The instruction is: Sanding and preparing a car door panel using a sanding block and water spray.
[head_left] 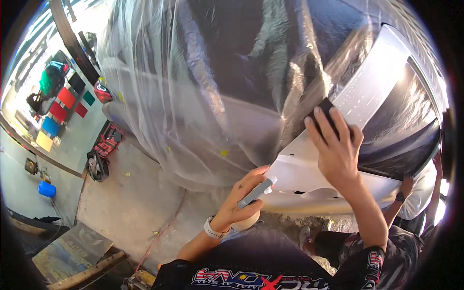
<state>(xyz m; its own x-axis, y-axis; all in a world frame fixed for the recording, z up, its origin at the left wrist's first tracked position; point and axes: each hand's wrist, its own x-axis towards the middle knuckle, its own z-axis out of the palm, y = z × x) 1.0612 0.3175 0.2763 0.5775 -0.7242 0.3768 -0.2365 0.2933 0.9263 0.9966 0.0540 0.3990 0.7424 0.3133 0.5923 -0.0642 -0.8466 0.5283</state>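
Note:
My right hand (338, 150) lies on the pale, silvery-white body panel (365, 96) of a car. Its fingertips press a black sheet or pad (327, 104), perhaps sandpaper, against the panel's edge. Water drops dot the surface just above. Lower and to the left, my left hand (240, 198) is wrapped round a spray bottle with a grey and white trigger head (256, 192). That hand is beside the panel's lower corner. Much of the bottle is hidden by the hand. Clear plastic sheeting (193, 96) drapes the car up to the bare panel.
A co-worker's hand (407, 186) touches the car's lower right side, with another arm (437, 166) beyond. A red hose (169, 222) crosses the concrete floor. To the left are a black and red bag (99, 162), a blue container (47, 189) and a board (72, 251).

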